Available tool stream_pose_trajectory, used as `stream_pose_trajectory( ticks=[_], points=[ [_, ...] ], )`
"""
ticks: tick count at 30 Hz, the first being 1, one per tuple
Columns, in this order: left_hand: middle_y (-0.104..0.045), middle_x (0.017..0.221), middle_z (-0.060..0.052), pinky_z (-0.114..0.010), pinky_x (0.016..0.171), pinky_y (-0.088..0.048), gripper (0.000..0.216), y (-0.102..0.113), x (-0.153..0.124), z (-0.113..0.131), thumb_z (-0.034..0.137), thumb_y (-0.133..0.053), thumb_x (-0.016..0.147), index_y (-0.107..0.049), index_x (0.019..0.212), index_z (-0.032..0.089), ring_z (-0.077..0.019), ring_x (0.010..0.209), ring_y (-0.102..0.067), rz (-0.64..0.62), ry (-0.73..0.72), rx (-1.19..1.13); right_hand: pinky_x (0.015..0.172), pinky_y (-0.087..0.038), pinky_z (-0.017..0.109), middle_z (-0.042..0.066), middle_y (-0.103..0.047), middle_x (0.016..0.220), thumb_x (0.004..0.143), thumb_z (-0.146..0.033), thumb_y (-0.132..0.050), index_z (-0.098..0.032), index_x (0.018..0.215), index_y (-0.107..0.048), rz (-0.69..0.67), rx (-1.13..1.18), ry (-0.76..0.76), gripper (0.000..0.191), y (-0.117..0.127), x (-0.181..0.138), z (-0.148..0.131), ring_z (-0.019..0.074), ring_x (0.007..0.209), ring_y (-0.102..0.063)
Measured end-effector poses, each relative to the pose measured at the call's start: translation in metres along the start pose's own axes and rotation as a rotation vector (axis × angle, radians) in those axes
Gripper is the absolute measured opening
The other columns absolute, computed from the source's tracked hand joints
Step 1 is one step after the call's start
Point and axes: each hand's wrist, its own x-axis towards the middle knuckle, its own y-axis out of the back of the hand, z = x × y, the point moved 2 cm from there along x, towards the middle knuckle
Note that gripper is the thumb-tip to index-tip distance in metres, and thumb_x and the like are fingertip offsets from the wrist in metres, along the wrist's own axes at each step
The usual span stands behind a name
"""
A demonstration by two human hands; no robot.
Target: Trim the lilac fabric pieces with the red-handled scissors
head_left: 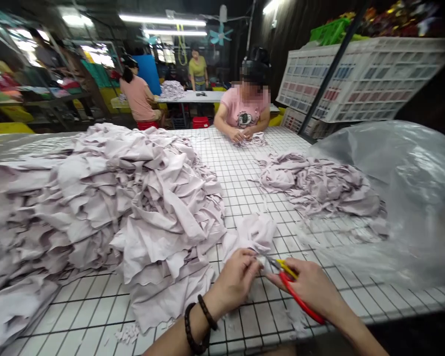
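Note:
A pale pinkish-grey piece of fabric (pixel 254 232) lies bunched on the gridded table, its near edge pinched in the fingers of my left hand (pixel 237 277). My right hand (pixel 311 284) is closed around scissors (pixel 300 298) with one red and one yellow handle. Their blades point left at the fabric edge beside my left fingertips; whether they touch the cloth I cannot tell. Left of my hands rises a large heap of the same fabric (pixel 159 188). A smaller fabric pile (pixel 319 183) sits to the right.
Clear plastic sheeting (pixel 426 198) covers the table's right side. Small scraps (pixel 127 333) lie near the front edge. Across the gridded table (pixel 237 173) a person (pixel 246 106) in pink handles fabric. White crates (pixel 363 81) stand behind at right. More people work at the back.

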Motion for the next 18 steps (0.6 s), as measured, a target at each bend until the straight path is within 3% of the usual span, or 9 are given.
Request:
stream_pose_trajectory(
  ticks=[2,4,5,8,10,12,14,16,18],
  points=[
    [-0.056,0.126,-0.012,-0.039,0.098,-0.042,0.024,0.021,-0.011,0.018,0.038,-0.053,0.09,-0.069,0.09,0.02,-0.0274,0.123,-0.048,0.004,-0.048,0.138,0.054,-0.038,0.026,0.0,-0.061,0.06,0.077,-0.056,-0.057,-0.023,0.063,-0.046,-0.05,0.071,-0.104,0.037,0.002,0.003,0.011,0.019,0.058,-0.057],
    [-0.057,0.124,-0.01,-0.041,0.097,-0.044,0.024,0.059,-0.019,0.034,0.039,-0.051,0.091,-0.068,0.094,0.022,-0.0264,0.119,-0.051,0.144,-0.039,0.251,0.056,-0.041,0.028,0.001,-0.064,0.063,0.076,-0.061,-0.055,-0.024,0.066,-0.05,-0.041,0.082,-0.216,0.039,0.005,0.009,0.019,0.0222,0.063,-0.06],
    [-0.059,0.117,-0.01,-0.041,0.092,-0.046,0.026,0.084,-0.023,0.039,0.04,-0.049,0.092,-0.067,0.095,0.022,-0.025,0.109,-0.056,0.293,-0.019,0.319,0.057,-0.043,0.03,0.002,-0.065,0.064,0.074,-0.063,-0.055,-0.025,0.066,-0.051,-0.04,0.088,-0.245,0.04,0.005,0.011,0.021,0.0237,0.064,-0.061],
    [-0.057,0.103,-0.011,-0.041,0.081,-0.05,0.03,0.169,-0.029,0.044,0.043,-0.053,0.088,-0.059,0.102,0.017,-0.0232,0.086,-0.058,0.915,0.078,0.622,0.057,-0.045,0.031,0.002,-0.063,0.059,0.069,-0.064,-0.058,-0.025,0.063,-0.053,-0.087,0.144,-0.219,0.04,0.004,0.015,0.01,0.0246,0.06,-0.061],
    [-0.055,0.104,-0.012,-0.043,0.085,-0.047,0.037,0.217,-0.028,0.038,0.041,-0.063,0.08,-0.057,0.105,0.014,-0.0255,0.091,-0.058,1.128,0.152,0.771,0.055,-0.045,0.03,0.001,-0.062,0.056,0.07,-0.063,-0.057,-0.026,0.062,-0.053,-0.073,0.188,-0.191,0.038,0.003,0.014,-0.006,0.0233,0.057,-0.06],
    [-0.06,0.092,-0.01,-0.041,0.085,-0.047,0.028,0.247,-0.024,0.029,0.035,-0.065,0.077,-0.062,0.095,0.013,-0.0252,0.087,-0.059,1.075,0.228,0.735,0.054,-0.044,0.029,0.001,-0.063,0.057,0.072,-0.061,-0.057,-0.026,0.065,-0.055,-0.007,0.221,-0.178,0.035,0.004,0.014,-0.022,0.0226,0.056,-0.06],
    [-0.063,0.079,-0.006,-0.038,0.08,-0.048,0.019,0.255,-0.024,0.025,0.032,-0.063,0.079,-0.065,0.084,0.014,-0.0224,0.079,-0.061,0.977,0.267,0.644,0.051,-0.044,0.028,0.001,-0.065,0.06,0.069,-0.059,-0.061,-0.027,0.068,-0.059,0.015,0.267,-0.149,0.032,0.004,0.016,-0.032,0.0222,0.057,-0.061],
    [-0.066,0.076,-0.005,-0.033,0.073,-0.049,0.021,0.243,-0.029,0.029,0.034,-0.062,0.081,-0.066,0.082,0.014,-0.0192,0.073,-0.062,0.925,0.221,0.437,0.05,-0.045,0.027,0.0,-0.066,0.061,0.064,-0.055,-0.068,-0.027,0.07,-0.061,-0.011,0.363,-0.108,0.03,0.002,0.021,-0.039,0.021,0.056,-0.06],
    [-0.068,0.077,-0.004,-0.028,0.068,-0.05,0.024,0.213,-0.034,0.038,0.038,-0.065,0.08,-0.065,0.086,0.015,-0.0164,0.07,-0.063,0.823,0.135,0.033,0.05,-0.047,0.025,0.0,-0.064,0.06,0.062,-0.052,-0.073,-0.025,0.068,-0.061,-0.042,0.539,-0.057,0.031,0.0,0.024,-0.047,0.0193,0.055,-0.059]
  ],
)
